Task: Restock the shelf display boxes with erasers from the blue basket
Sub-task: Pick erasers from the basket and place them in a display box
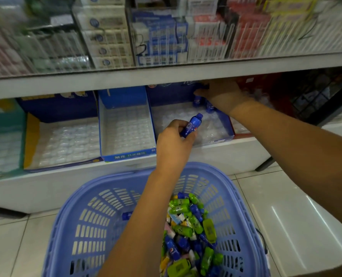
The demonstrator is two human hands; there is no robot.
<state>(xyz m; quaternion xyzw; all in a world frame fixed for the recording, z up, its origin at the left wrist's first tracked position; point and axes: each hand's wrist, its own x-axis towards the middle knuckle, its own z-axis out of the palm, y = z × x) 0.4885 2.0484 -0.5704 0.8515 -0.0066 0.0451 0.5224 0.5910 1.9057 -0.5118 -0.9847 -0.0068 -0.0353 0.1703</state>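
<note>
Blue bottle-shaped eraser [192,125]: clasped in the left hand [174,140], fingers curled round its lower half, cap end pointing up and to the right. It sits over the front part of the dark blue display box [228,127] on the lower shelf [216,154].

Inside that box: a clear moulded tray, mostly unfilled. 2 blue erasers [209,106] stand upright at the back right corner.

Right hand [220,92]: reaches deep into the same box, under the lip of the upper shelf [106,80], fingertips at the top of the back erasers. View there is dark and blurred; it may be pinching one, but I cannot tell whether it grasps or only touches.

Left of it: a light blue box [126,155] with a bare clear tray, touching the dark blue box. Further left, a box with a yellow side wall [31,140], also showing only its tray.

Below the shelf, on the tiled floor [286,216]: the blue basket [86,226], the left forearm crossing over it. A pile of erasers [188,230], green, blue and some pale ones, lies along its right side.

Upper shelf: packed stock behind clear dividers, too blurred to read.
</note>
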